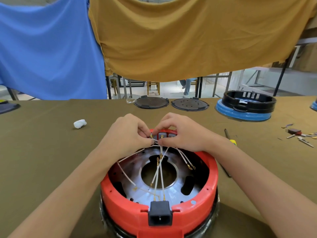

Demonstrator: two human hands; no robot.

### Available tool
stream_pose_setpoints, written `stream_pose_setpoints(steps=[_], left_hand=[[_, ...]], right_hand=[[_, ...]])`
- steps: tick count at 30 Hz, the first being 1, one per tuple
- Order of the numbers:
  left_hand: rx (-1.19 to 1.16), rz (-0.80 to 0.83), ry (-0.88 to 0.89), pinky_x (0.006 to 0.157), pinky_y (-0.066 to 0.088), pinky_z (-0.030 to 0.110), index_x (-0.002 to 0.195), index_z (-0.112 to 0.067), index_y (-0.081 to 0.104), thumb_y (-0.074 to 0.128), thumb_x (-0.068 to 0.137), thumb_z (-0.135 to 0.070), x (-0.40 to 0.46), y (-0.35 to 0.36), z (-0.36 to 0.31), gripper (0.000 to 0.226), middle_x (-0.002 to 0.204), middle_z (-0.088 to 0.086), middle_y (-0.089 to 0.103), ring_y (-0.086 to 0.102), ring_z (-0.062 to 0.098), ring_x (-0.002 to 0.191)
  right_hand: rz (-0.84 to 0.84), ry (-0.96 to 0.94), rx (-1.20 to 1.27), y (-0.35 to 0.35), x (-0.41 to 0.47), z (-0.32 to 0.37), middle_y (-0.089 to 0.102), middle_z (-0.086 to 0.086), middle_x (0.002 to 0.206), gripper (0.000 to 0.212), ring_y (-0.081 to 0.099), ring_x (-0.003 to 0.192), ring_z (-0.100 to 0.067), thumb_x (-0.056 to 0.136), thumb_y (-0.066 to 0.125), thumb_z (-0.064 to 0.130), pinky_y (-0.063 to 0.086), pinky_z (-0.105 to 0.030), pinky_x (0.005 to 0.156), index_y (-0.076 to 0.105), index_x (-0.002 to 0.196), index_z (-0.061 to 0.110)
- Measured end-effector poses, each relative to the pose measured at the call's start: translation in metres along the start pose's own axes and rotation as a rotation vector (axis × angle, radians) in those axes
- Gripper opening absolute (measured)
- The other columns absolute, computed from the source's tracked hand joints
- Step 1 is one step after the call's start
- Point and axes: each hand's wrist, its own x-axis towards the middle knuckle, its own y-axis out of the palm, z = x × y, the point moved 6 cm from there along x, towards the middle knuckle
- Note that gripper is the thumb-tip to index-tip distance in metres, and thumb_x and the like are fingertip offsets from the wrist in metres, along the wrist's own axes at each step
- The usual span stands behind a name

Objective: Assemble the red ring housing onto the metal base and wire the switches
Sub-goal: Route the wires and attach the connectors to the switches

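Left hand (127, 134) and right hand (181, 133) pinch white wires (160, 169) at the switches (162, 135) on the red ring housing's (123, 201) far rim; below the fingers (145, 130), metal base (171, 193) and black power socket (160, 214).

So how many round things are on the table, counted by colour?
Red plastic ring housing: 1
Black plastic ring, sitting on the blue one: 1
Blue round base: 1
Dark flat round lids: 2
Total: 5
A blue edge at the far right is cut off, so not counted.
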Motion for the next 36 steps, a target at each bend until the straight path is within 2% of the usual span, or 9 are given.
stream_pose_setpoints(steps=[5,14,19,24,28,30,33,36], left_hand=[[-0.136,0.033,-0.007,0.05,0.038,0.009,0.074,-0.025,0.078,0.085,0.074,-0.022,0.001,0.003,0.005,0.007,0.055,-0.015,0.067,0.056,-0.005,0.047],[-0.201,0.048,0.001,0.058,0.048,0.025,0.067,-0.028,0.078,0.087,0.071,-0.021,0.001,0.004,0.004,0.013,0.059,-0.009,0.07,0.058,0.003,0.05],[-0.119,0.031,-0.003,0.053,0.045,0.016,0.067,-0.031,0.076,0.087,0.071,-0.027,0.001,0.003,0.002,0.012,0.059,-0.012,0.069,0.057,-0.001,0.048],[0.011,-0.027,0.006,0.071,0.054,0.029,0.073,-0.029,0.078,0.087,0.069,-0.034,0.001,-0.001,-0.001,0.011,0.085,-0.01,0.067,0.068,0.006,0.072],[0.039,-0.016,0.028,0.076,0.056,0.038,0.073,-0.026,0.079,0.086,0.07,-0.033,0.0,0.0,-0.005,0.011,0.086,-0.01,0.065,0.066,0.006,0.069],[0.038,-0.011,0.049,0.075,0.055,0.036,0.071,-0.029,0.078,0.086,0.071,-0.032,0.0,-0.001,-0.007,0.009,0.086,-0.012,0.063,0.062,0.004,0.066],[0.01,0.002,0.086,0.064,0.046,0.022,0.065,-0.034,0.075,0.087,0.071,-0.032,0.0,-0.001,-0.007,0.014,0.086,-0.01,0.059,0.058,0.0,0.064],[-0.006,0.021,0.113,0.061,0.041,0.019,0.069,-0.028,0.078,0.086,0.073,-0.028,0.001,0.001,-0.006,0.009,0.086,-0.008,0.058,0.055,-0.002,0.066]], right_hand=[[-0.001,0.0,0.021,0.001,0.0,-0.002,0.054,0.012,0.111,0.022,0.055,0.104,-0.006,0.082,0.077,0.033,0.045,-0.035,0.096,0.072,0.102,0.041],[0.023,0.015,-0.003,0.0,0.003,0.002,0.054,0.011,0.113,0.017,0.058,0.1,-0.008,0.081,0.077,0.028,0.049,-0.032,0.09,0.074,0.097,0.028],[0.018,0.019,0.012,0.001,0.002,0.003,0.055,0.009,0.113,0.016,0.058,0.1,-0.01,0.081,0.076,0.024,0.05,-0.034,0.09,0.074,0.096,0.026],[0.031,0.02,0.019,0.003,0.002,0.002,0.053,0.01,0.114,0.016,0.058,0.1,-0.009,0.081,0.075,0.025,0.05,-0.031,0.089,0.073,0.096,0.029],[0.032,0.022,0.027,0.002,0.002,0.001,0.054,0.01,0.114,0.015,0.058,0.1,-0.008,0.081,0.075,0.026,0.05,-0.03,0.089,0.07,0.094,0.032],[0.028,0.019,0.031,0.002,0.002,0.002,0.054,0.01,0.113,0.015,0.058,0.1,-0.008,0.081,0.075,0.026,0.05,-0.031,0.09,0.069,0.092,0.034],[0.017,0.017,0.048,0.001,0.002,0.001,0.055,0.009,0.112,0.014,0.058,0.1,-0.008,0.08,0.077,0.03,0.05,-0.032,0.09,0.068,0.09,0.033],[0.015,0.019,0.041,0.002,0.002,0.001,0.055,0.01,0.112,0.015,0.058,0.099,-0.008,0.079,0.079,0.036,0.05,-0.031,0.089,0.07,0.091,0.032]])
